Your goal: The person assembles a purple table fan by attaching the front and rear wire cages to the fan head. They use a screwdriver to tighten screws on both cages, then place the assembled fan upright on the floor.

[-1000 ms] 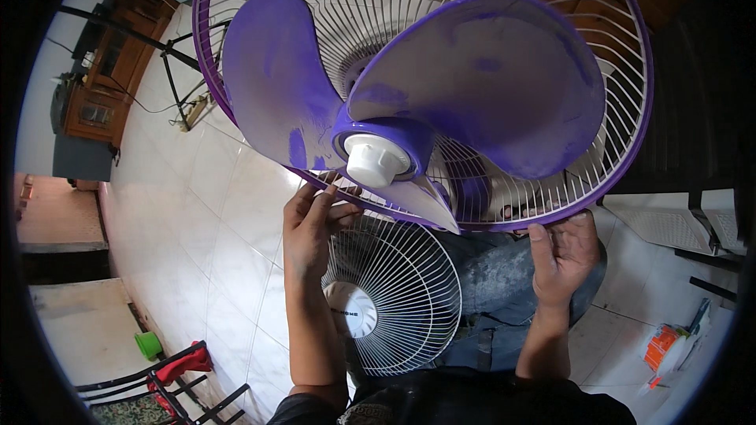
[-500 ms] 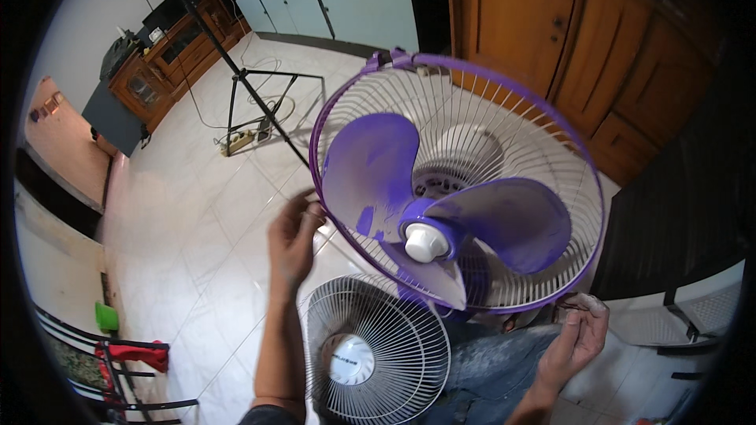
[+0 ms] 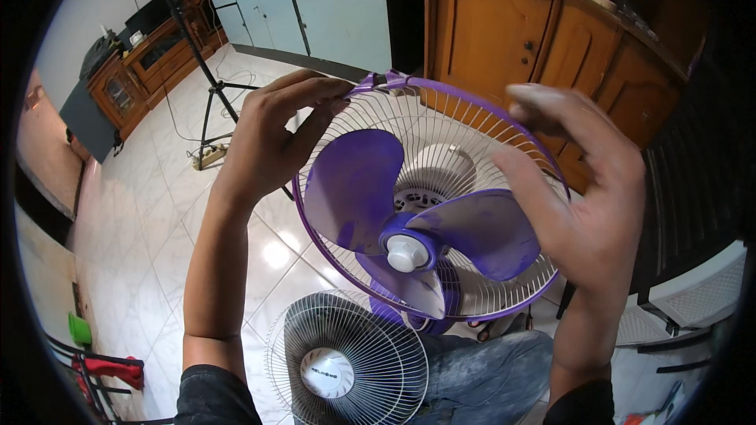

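An electric fan stands before me with its front open. Its wire rear guard [image 3: 472,122] has a purple rim, and dusty purple blades [image 3: 354,181] sit inside, held by a white hub knob [image 3: 407,253]. At the rim's upper left, beside a purple clip [image 3: 386,80], my left hand [image 3: 268,134] pinches the edge between thumb and fingertips. My right hand [image 3: 591,197] is raised by the right side of the rim, thumb and fingers apart, slightly blurred. The detached front guard [image 3: 370,386], with a white centre disc [image 3: 327,372], rests by my leg [image 3: 488,378].
A black tripod stand [image 3: 214,88] rises beyond the fan at left, near a power strip [image 3: 209,156] with cables. Light blue cabinets [image 3: 346,27] and a wooden cupboard [image 3: 488,31] line the back. White plastic seating [image 3: 693,291] is at right. A red cloth [image 3: 118,371] hangs on a rack at lower left.
Both hands have risen from the rim's lower sides. My left hand has reached the upper-left edge and pinched it; my right has come up beside the right edge with its fingers spread.
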A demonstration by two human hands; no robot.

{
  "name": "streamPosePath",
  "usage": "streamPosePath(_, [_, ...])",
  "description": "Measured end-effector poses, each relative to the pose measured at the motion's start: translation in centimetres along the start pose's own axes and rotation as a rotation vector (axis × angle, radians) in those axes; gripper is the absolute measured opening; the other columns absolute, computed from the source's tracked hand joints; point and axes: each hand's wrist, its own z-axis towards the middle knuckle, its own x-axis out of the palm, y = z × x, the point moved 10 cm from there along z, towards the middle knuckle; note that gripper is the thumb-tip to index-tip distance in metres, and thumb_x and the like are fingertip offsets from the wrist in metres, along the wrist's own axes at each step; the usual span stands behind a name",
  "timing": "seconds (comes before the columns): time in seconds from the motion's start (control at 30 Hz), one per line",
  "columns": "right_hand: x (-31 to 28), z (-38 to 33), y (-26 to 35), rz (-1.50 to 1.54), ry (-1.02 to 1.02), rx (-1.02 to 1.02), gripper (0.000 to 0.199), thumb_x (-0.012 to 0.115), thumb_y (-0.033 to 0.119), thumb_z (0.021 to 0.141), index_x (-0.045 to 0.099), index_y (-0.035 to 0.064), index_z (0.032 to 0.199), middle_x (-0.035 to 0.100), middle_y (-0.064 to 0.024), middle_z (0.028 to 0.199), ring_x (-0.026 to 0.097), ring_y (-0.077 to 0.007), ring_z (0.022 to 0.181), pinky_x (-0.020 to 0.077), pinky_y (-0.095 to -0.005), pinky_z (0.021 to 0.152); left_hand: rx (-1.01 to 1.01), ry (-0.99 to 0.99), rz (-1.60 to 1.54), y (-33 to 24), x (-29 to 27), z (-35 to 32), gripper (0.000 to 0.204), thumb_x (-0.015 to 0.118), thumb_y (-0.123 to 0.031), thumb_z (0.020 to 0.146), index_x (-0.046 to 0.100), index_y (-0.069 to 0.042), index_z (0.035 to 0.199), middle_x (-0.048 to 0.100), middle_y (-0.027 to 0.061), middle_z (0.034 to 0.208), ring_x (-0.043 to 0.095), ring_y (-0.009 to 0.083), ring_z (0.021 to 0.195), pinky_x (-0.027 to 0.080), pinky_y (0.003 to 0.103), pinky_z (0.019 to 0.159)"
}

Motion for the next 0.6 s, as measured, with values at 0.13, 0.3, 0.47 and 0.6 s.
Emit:
streamPosePath(0.13, [1.8,1.8,-0.3,-0.075,0.048,-0.014,0.022,0.078,0.005,0.091,0.078,-0.0034,0.111,0.077,-0.0156,0.1,0.076,-0.023,0.095,0.0581,-0.0343,0.089,-0.011,-0.025,0.118,-0.8,0.0,-0.2,0.014,0.074,0.001,0.094,0.075,0.001,0.108,0.075,0.0106,0.097,0.075,0.0215,0.087,0.06,0.034,0.075])
streamPosePath(0.3, [3.3,3.2,0.6,-0.255,0.183,-0.158,0.022,0.079,0.008,0.09,0.077,-0.0046,0.108,0.075,-0.0123,0.093,0.072,-0.0202,0.084,0.0562,-0.0328,0.08,-0.004,-0.063,0.108,-0.8,0.1,-0.3,0.011,0.076,0.001,0.091,0.074,0.0,0.103,0.071,0.008,0.091,0.07,0.0181,0.08,0.057,0.032,0.071])
streamPosePath(0.47, [5.2,4.4,1.5,-0.05,0.174,-0.253,0.025,0.08,0.017,0.092,0.077,-0.004,0.106,0.074,-0.0126,0.093,0.069,-0.0209,0.081,0.0543,-0.0358,0.076,0.001,-0.039,0.025,0.6,0.5,-0.5,0.025,0.08,-0.004,0.091,0.076,-0.001,0.115,0.076,0.0092,0.101,0.073,0.0186,0.089,0.059,0.032,0.08])
streamPosePath(0.6, [7.3,7.0,3.2,-0.095,0.252,-0.344,0.024,0.076,0.019,0.096,0.078,-0.0033,0.106,0.074,-0.0157,0.095,0.069,-0.0213,0.079,0.0531,-0.0365,0.071,-0.098,0.106,-0.764,4.3,1.8,-1.3,0.038,0.075,-0.011,0.098,0.069,0.006,0.132,0.075,0.0188,0.124,0.073,0.0256,0.116,0.057,0.042,0.107])
